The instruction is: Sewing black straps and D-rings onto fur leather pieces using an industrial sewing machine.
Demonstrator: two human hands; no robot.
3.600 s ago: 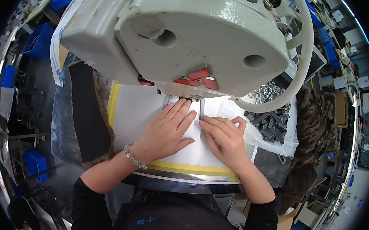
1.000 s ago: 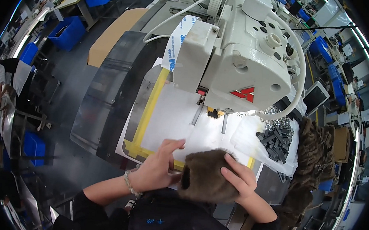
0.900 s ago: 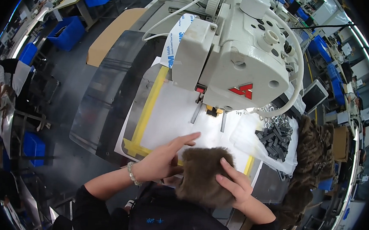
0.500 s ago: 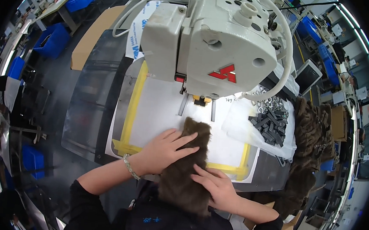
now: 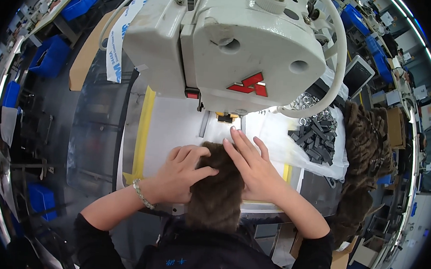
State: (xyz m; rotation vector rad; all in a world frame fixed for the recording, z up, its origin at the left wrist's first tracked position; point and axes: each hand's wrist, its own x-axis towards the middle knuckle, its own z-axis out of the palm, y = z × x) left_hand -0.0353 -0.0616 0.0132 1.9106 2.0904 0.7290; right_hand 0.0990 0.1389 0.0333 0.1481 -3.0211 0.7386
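A strip of brown fur fabric (image 5: 216, 194) runs from my lap up onto the white work surface of a sewing machine (image 5: 257, 42). Its far end lies just short of the yellow-and-black presser part (image 5: 225, 118). At the fabric's left edge, my left hand (image 5: 183, 172) has curled fingers and a thumb on top, closed on the fur. My right hand (image 5: 258, 172) lies along the right edge, fingers stretched out and pointing at the presser part, palm side on the fabric. The underside of the fur is hidden.
On the right, a clear plastic bag (image 5: 336, 160) holds dark rectangular pieces (image 5: 315, 141) and metal rings. Brown fur pieces (image 5: 367, 140) are heaped beyond it. Yellow tape (image 5: 143, 129) borders the white surface. A small tablet-like screen (image 5: 359, 72) stands behind.
My right hand has moved up and forward along the fabric's right edge, fingers now straight. My left hand's fingers have curled in. The view has shifted closer to the machine.
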